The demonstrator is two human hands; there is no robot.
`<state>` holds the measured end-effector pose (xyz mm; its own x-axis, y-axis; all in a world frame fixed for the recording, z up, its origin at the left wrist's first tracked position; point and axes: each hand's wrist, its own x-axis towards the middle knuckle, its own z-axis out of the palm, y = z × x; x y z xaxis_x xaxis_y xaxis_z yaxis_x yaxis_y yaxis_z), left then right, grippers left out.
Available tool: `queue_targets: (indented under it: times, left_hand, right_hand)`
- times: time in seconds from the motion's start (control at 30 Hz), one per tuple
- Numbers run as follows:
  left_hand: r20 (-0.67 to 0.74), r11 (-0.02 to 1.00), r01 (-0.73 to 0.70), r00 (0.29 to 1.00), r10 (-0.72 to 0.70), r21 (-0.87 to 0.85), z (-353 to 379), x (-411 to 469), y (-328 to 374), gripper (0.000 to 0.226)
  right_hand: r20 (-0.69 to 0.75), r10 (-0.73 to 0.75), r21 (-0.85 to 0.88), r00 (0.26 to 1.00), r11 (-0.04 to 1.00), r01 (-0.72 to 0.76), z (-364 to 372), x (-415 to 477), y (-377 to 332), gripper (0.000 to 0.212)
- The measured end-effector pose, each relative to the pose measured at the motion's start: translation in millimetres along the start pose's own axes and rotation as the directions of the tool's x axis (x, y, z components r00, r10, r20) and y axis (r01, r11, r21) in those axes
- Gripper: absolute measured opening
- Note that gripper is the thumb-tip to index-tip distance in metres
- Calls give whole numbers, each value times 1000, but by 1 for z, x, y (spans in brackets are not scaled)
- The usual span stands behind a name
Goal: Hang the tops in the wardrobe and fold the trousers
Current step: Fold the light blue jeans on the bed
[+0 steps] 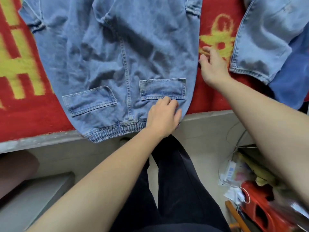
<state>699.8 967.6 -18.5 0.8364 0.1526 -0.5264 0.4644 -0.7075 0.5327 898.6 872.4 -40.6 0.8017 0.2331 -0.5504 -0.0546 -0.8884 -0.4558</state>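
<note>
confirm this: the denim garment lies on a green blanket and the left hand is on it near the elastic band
The blanket is red with yellow patterning, not green; the head view shows it. The denim garment does lie on it, left hand near the elastic band.

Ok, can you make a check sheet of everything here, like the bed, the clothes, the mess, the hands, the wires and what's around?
Surface: red blanket with yellow pattern, covering the bed.
Job's things: denim jacket spread flat, elastic hem over the bed's edge; paler denim garment to its right.
Clutter: red plastic thing and papers on the floor.
Hands: left hand grips the jacket's hem corner; right hand open over the blanket.
Cables: thin wires beside the clutter.
Surroundings: pale floor.
</note>
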Motion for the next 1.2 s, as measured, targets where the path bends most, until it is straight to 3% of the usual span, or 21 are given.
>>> queue_targets:
  times: [0.07,0.17,0.23,0.33,0.47,0.57,0.67,0.77,0.83,0.97,1.2]
  left_hand:
    - [102,988,119,986,-129,98,10,11,11,52]
    - [122,948,243,955,-271,206,16,26,26,71]
    - [76,932,246,959,-274,266,16,33,33,57]
    - [87,939,243,959,-270,244,13,40,40,22]
    - [174,970,190,961,-215,150,17,40,51,15]
    - [229,943,332,921,-315,-36,11,44,42,10]
    - [352,848,457,866,-356,-268,-1,44,27,8]
    - [501,631,561,813,-297,-536,-23,33,8,5]
    - [544,526,578,804,-239,-624,-40,20,-5,3]
    - [537,374,551,830,-152,-746,-74,-7,-39,7]
    - [483,154,510,857,-182,-847,-116,-53,-127,11]
  right_hand:
    - [5,108,144,994,984,-108,1,19,-10,39]
    - [-6,132,329,991,936,-122,2,38,-23,39]
    - [6,131,410,991,904,-122,4,48,-31,40]
    - [-7,147,415,989,900,-131,5,57,-33,18]
    - [20,164,377,986,913,-159,0,65,-26,11]
    - [93,216,419,972,877,-235,-5,68,-34,22]
    - [129,215,469,968,847,-250,-11,65,-40,19]
    - [157,174,526,972,818,-232,-16,55,-55,16]
    - [139,144,580,980,790,-198,-19,50,-74,15]
    - [77,80,626,994,772,-111,-18,36,-120,14]
    - [-11,-124,634,992,767,103,40,4,-216,14]
